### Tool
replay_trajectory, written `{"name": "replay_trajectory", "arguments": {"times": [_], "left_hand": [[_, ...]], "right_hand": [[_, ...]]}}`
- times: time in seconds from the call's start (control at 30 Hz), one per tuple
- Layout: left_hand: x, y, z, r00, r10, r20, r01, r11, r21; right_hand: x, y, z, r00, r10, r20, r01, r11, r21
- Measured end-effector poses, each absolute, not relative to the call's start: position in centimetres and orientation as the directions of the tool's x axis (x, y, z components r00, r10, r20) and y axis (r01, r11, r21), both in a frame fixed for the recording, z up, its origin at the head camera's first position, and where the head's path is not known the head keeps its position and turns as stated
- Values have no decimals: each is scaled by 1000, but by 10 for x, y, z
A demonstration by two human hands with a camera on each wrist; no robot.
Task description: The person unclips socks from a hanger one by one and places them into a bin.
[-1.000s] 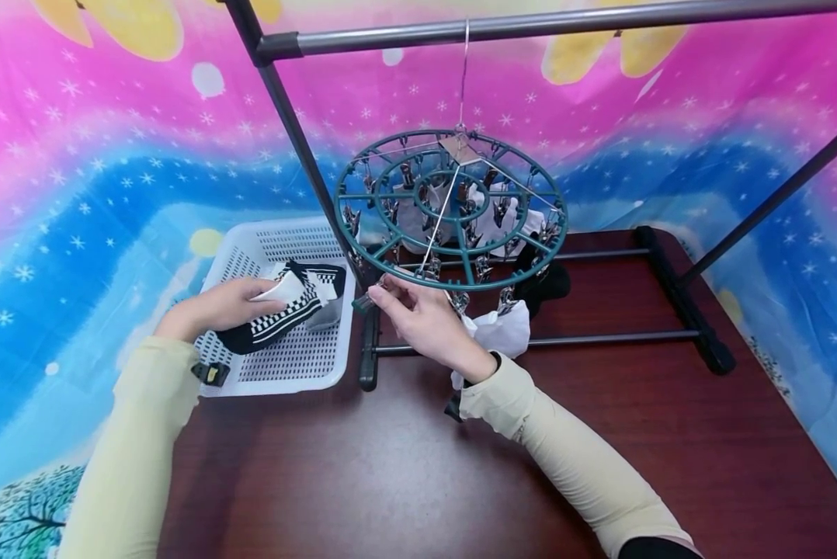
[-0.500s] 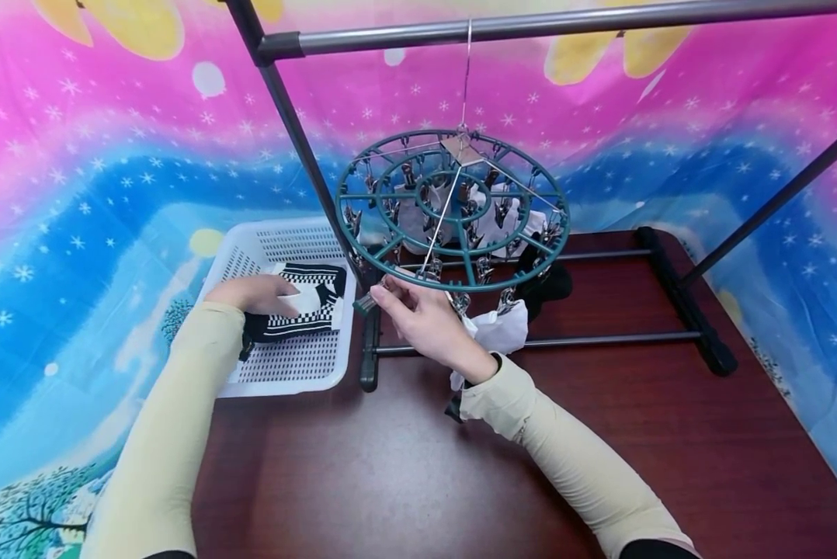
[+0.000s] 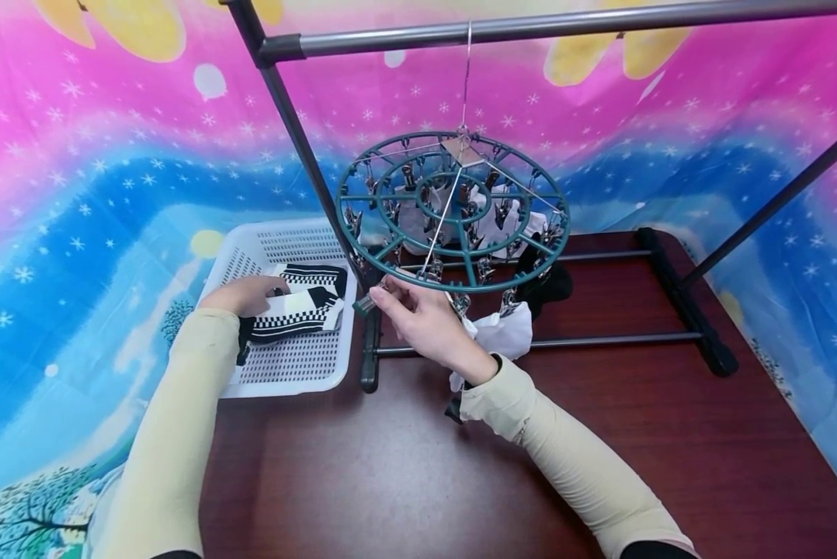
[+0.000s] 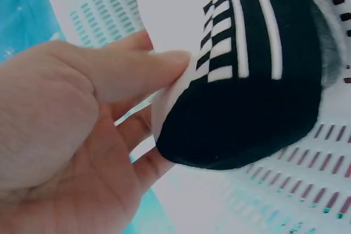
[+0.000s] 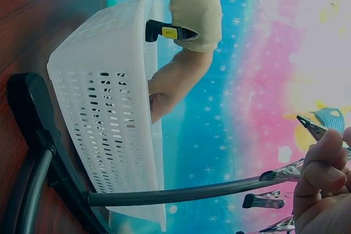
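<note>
My left hand (image 3: 240, 295) reaches into the white plastic basket (image 3: 289, 385). It pinches a black-and-white checkered sock (image 4: 247, 119) between thumb and fingers, as the left wrist view shows. Another patterned sock (image 3: 321, 273) lies just behind it in the basket. At the near left edge of the round green clip hanger (image 3: 453, 284), my right hand (image 3: 425, 322) holds a metal clip (image 3: 365, 303) between thumb and fingers. The right wrist view shows that clip (image 5: 310, 127) beside the fingertips. White socks (image 3: 504, 330) and a black sock (image 3: 547, 283) hang from other clips.
The hanger hooks over the grey top bar (image 3: 565, 22) of a metal rack. The rack's left foot (image 3: 369, 365) stands between basket and right hand on the dark red wooden table (image 3: 362, 473). A colourful printed cloth (image 3: 97, 194) covers the walls behind.
My left hand has moved right and deeper into the basket, and the patterned sock has turned flatter and shifted with it. The right hand has stayed at the clip.
</note>
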State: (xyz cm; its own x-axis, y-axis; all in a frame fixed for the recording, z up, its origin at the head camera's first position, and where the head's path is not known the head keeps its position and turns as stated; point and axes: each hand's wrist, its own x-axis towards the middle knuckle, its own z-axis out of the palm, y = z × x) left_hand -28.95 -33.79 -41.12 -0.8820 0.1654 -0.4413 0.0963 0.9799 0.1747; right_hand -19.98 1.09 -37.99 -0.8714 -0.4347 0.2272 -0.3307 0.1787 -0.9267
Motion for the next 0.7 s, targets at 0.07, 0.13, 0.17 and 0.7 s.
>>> {"name": "replay_trajectory", "arguments": {"times": [0.07, 0.13, 0.17, 0.7], "left_hand": [[-289, -340, -414, -891, 158, -425, 82, 978, 192], [-289, -342, -418, -904, 154, -400, 72, 975, 212], [-288, -344, -421, -910, 153, -386, 72, 974, 217], [-288, -347, -442, -864, 146, -481, 60, 980, 189]], "right_hand": [[-200, 11, -380, -870, -439, 224, -328, 177, -928], [-200, 11, -381, -869, -441, 223, -325, 170, -930], [-200, 11, -381, -869, -442, 225, -326, 167, -931], [-200, 10, -383, -875, -442, 199, -305, 183, -935]]}}
